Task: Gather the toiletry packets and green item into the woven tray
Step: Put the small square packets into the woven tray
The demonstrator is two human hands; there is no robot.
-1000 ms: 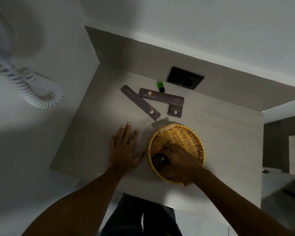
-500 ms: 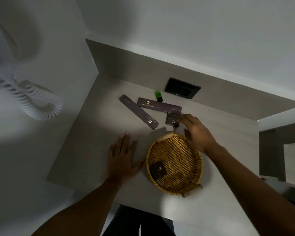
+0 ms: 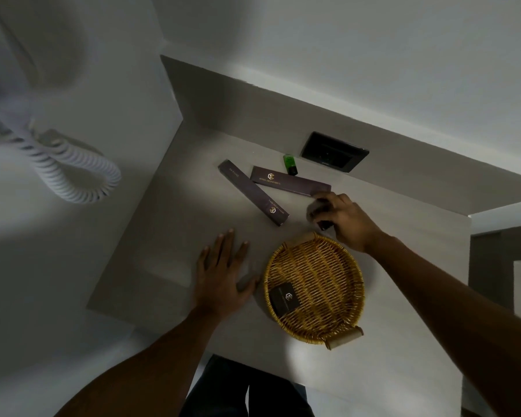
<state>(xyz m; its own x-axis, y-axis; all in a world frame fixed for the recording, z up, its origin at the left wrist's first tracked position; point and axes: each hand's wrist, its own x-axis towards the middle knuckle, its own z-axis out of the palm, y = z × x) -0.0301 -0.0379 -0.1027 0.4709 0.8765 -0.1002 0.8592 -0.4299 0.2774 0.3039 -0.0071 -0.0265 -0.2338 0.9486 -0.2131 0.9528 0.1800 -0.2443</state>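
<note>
A round woven tray (image 3: 351, 267) sits on the counter with one small dark packet (image 3: 285, 297) lying in its near left part. My right hand (image 3: 345, 222) is just beyond the tray's far rim, fingers closed on a small dark packet (image 3: 325, 226) that is mostly hidden under them. Two long dark packets lie further back: a diagonal long packet (image 3: 253, 196) and a second long packet (image 3: 291, 185) behind it. A small green item (image 3: 290, 164) stands near the wall. My left hand (image 3: 223, 275) rests flat on the counter, left of the tray.
A black socket plate (image 3: 334, 155) is set in the back panel behind the green item. A coiled white cord (image 3: 73, 173) hangs on the left wall. The counter's near edge (image 3: 163, 323) runs below my left hand.
My right hand left the tray, where it set down a small packet, reached back past the rim and closed on the small packet that lay by the long ones. The left hand stayed put.
</note>
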